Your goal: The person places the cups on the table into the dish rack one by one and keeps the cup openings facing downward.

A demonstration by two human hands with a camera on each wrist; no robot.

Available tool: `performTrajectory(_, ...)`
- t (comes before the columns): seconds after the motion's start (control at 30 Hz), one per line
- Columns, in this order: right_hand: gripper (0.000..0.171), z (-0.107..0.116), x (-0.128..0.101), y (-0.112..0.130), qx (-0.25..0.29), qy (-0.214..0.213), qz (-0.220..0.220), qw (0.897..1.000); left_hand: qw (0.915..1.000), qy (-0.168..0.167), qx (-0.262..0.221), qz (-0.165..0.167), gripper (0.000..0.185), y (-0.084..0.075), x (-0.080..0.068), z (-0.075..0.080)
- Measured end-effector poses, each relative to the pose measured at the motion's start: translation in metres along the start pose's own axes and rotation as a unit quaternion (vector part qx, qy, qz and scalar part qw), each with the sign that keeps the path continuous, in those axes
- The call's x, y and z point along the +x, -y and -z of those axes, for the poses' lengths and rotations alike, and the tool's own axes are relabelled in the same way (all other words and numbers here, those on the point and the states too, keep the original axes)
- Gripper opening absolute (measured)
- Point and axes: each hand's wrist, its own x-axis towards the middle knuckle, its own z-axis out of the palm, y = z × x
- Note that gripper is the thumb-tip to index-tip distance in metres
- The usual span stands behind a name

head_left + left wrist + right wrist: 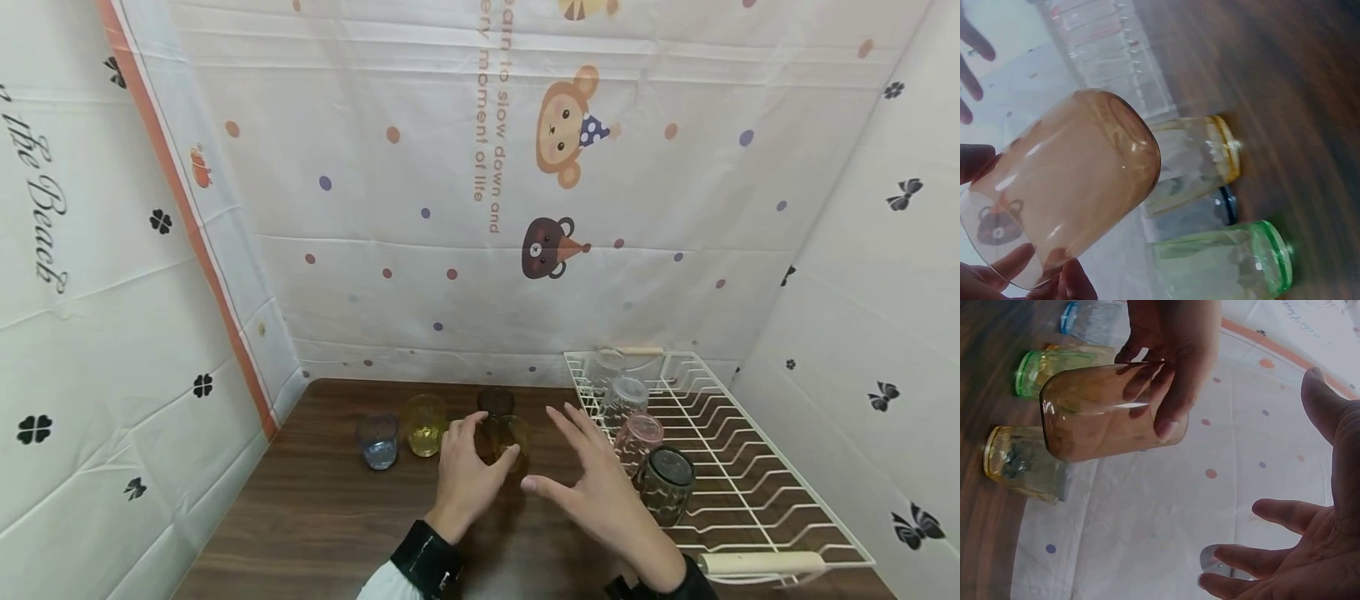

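My left hand [468, 475] grips a brown tinted drinking glass [1097, 419] near its rim, thumb on one side and fingers on the other. In the left wrist view the same glass [1085, 175] is held tilted, its rounded base toward the tabletop. My right hand [600, 492] is spread open with nothing in it, to the right of that glass and beside the rack. Close behind the held glass stand a yellow glass [1019, 459] and a green glass [1054, 369]. A blue glass [377, 442] stands at the left of the row.
A white wire dish rack [738, 467] stands on the right. Along its left side are clear glasses [626, 396], a pink glass [640, 435] and a dark glass [666, 483], upside down. Printed cloth walls [420, 183] border the brown wooden table [337, 533].
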Motion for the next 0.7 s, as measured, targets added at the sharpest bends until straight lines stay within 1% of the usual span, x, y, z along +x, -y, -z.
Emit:
performTrajectory(0.13,0.094,0.000,0.005,0.006,0.013,-0.003,0.003,1.000,0.9992,0.000,-0.038,0.009,0.067,-0.003,0.003,0.008)
performTrajectory(0.23,0.093,-0.001,0.010,0.010,0.025,-0.003,0.002,1.000,0.9964,0.000,-0.080,0.026,0.065,-0.001,0.007,0.014)
performTrajectory(0.37,0.094,-0.003,0.017,0.016,0.034,-0.009,0.006,0.999,0.9896,0.007,-0.133,0.056,0.059,0.003,0.013,0.022)
performTrajectory(0.47,0.094,-0.003,0.021,0.020,0.040,-0.016,0.007,0.999,0.9820,0.023,-0.170,0.079,0.055,0.005,0.015,0.025)
performTrajectory(0.5,0.094,-0.002,0.022,0.021,0.044,-0.018,0.007,0.999,0.9766,0.033,-0.193,0.088,0.054,0.005,0.016,0.026)
performTrajectory(0.57,0.094,-0.002,0.023,0.023,0.051,-0.022,0.008,0.998,0.9610,0.055,-0.248,0.108,0.051,0.005,0.018,0.026)
performTrajectory(0.6,0.095,-0.001,0.023,0.024,0.053,-0.024,0.006,0.998,0.9510,0.067,-0.278,0.117,0.050,0.005,0.019,0.026)
performTrajectory(0.63,0.095,0.000,0.022,0.025,0.055,-0.026,0.006,0.998,0.9392,0.080,-0.309,0.126,0.049,0.005,0.020,0.026)
performTrajectory(0.7,0.095,0.002,0.022,0.026,0.054,-0.033,0.004,0.998,0.9119,0.106,-0.369,0.145,0.047,0.005,0.023,0.025)
